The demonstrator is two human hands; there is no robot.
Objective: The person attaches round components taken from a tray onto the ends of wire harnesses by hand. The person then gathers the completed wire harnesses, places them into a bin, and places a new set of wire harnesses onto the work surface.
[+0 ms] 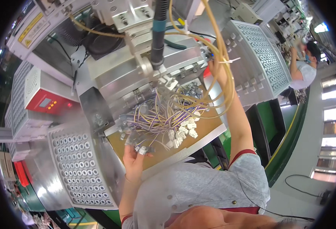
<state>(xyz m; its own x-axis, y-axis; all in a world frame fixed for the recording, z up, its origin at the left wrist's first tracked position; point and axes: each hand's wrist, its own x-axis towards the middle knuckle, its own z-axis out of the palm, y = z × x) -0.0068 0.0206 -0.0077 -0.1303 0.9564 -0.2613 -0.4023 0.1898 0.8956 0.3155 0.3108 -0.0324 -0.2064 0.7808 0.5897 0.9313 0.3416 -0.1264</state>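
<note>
My left hand is closed at the near left edge of a brown work board, with a small pale connector pinched at its fingertips. Beyond it lies a tangled bundle of purple, yellow and white wires with clear-grey plugs at its left and far ends. Several white connectors are heaped at the bundle's near right side. My right arm stretches forward to the machine's right side. There my right hand is beside a red part, its fingers mostly hidden behind yellowish air tubes.
A metal machine with a dark vertical cable stands over the board's far side. Trays of round fittings stand left and right. A red-and-white control box sits left. Another person works far right.
</note>
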